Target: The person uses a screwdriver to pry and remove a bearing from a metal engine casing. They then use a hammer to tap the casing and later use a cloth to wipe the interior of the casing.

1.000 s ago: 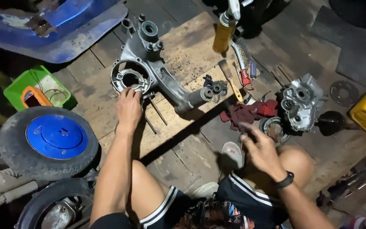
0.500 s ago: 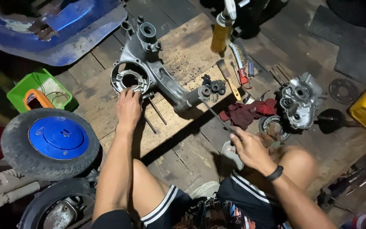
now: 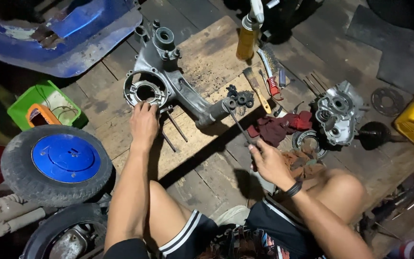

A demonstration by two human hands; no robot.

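Dim plank floor, wooden board point(image 3: 207, 62), left hand point(image 3: 143, 125) flat on engine casing point(image 3: 168, 81), right hand point(image 3: 269, 163) gripping rod point(image 3: 238, 125)

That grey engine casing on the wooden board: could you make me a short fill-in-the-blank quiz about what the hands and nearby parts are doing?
1. The left hand rests against the grey engine casing, which lies on a ____ board.
2. The right hand holds a thin metal ____ pointing toward the casing.
3. The wheel at the left has a ____ hub.
4. The spray bottle is ____ in colour.

Missing words: wooden; rod; blue; yellow
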